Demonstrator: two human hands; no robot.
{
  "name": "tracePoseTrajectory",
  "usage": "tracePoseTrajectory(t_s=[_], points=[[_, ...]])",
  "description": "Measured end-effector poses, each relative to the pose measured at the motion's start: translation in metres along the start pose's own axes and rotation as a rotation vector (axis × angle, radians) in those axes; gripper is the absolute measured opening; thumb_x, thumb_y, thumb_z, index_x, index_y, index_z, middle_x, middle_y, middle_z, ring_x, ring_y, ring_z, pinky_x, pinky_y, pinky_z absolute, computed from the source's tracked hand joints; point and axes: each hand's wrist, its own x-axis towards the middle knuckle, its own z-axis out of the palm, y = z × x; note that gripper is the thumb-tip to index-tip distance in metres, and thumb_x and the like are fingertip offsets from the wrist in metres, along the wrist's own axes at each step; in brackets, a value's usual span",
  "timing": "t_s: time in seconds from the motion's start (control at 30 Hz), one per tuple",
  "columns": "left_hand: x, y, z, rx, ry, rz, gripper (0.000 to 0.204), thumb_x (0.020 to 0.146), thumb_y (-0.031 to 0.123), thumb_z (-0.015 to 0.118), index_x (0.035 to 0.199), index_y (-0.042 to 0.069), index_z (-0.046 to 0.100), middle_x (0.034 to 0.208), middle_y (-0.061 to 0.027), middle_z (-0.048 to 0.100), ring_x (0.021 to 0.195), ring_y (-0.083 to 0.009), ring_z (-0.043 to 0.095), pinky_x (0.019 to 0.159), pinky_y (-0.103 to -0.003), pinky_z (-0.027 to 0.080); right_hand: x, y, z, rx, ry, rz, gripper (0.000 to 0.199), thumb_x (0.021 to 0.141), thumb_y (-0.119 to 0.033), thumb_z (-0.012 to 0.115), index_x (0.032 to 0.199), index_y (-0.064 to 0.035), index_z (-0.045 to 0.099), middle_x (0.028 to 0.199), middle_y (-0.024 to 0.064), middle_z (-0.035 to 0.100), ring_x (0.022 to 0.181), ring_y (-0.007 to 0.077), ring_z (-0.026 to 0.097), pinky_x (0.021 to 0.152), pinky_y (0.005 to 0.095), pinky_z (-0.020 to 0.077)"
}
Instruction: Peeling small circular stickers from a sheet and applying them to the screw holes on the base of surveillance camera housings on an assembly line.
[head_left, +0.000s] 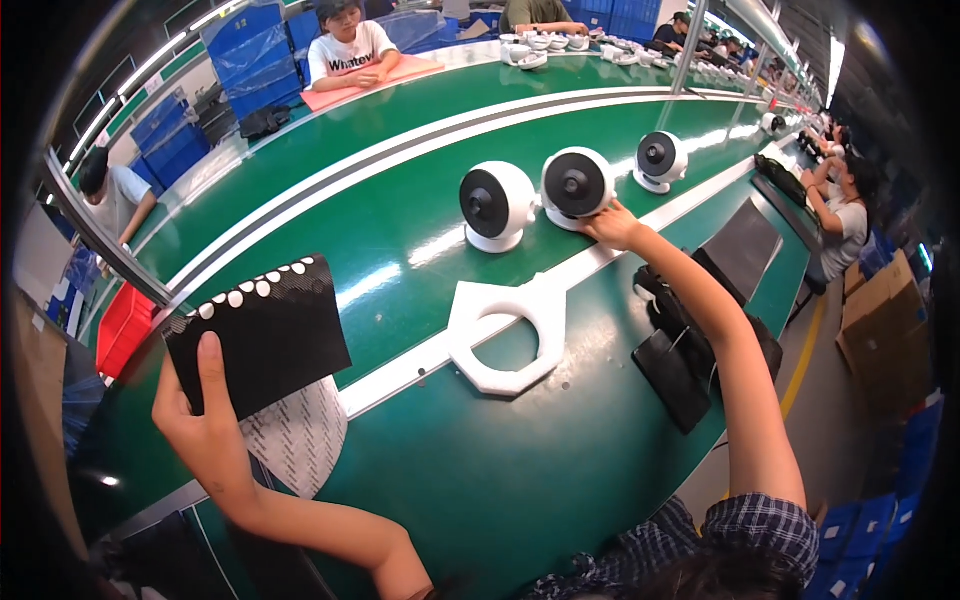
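Observation:
My left hand (pixel 208 425) grips a black sheet (pixel 275 350) at the left, its thumb lying on the near face. A row of white round stickers (pixel 235 299) runs along the sheet's upper edge. Stretched far out, my right hand (pixel 617 228) has its fingers at the lower right side of a white ball-shaped camera (pixel 602 168) with a black front. Two similar cameras stand upright on the green belt, one on its left (pixel 517 198) and one farther right (pixel 676 160). A white foam piece (pixel 549 320) with a round hole lies between my hands.
A patterned pale sheet (pixel 300 435) lies below my left hand. Black pouches (pixel 672 380) lie under my right forearm, near a dark box-like piece (pixel 738 248). A red bin (pixel 125 330) stands at the left. Co-workers sit across the belt (pixel 352 48) and along the right side (pixel 848 205).

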Motion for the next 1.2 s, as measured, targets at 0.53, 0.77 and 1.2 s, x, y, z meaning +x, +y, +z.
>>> tracePoseTrajectory(t_s=[0.53,0.77,1.2], points=[[0.001,0.001,0.001,-0.007,0.002,0.01,0.027,0.09,0.018,0.057,0.101,-0.007,0.06,0.088,-0.0066,0.062,0.078,-0.0098,0.054,0.076,-0.024,0.043,-0.023,0.014,-0.024,0.327,0.262,0.37,0.065,0.086,-0.059,0.04,0.072,0.0005,0.063,0.081,0.0232,0.063,0.076,0.0404,0.062,0.068,0.0486,0.0481],[0.01,0.004,0.002,-0.008,-0.05,-0.006,0.029,0.09,0.016,0.057,0.106,-0.008,0.058,0.092,-0.0072,0.062,0.084,-0.01,0.053,0.08,-0.024,0.042,-0.006,0.045,-0.009,0.688,0.057,0.547,0.065,0.081,-0.06,0.049,0.106,-0.0005,0.057,0.096,0.0213,0.063,0.093,0.0344,0.062,0.079,0.0439,0.047],[0.007,0.005,0.005,-0.003,-0.073,0.002,0.029,0.089,0.012,0.058,0.108,-0.009,0.057,0.094,-0.0088,0.062,0.085,-0.0109,0.053,0.081,-0.024,0.042,-0.008,-0.003,-0.003,0.526,0.238,0.298,0.035,0.082,-0.037,0.052,0.081,-0.0037,0.063,0.087,0.0196,0.064,0.083,0.0381,0.062,0.074,0.0486,0.0485]])
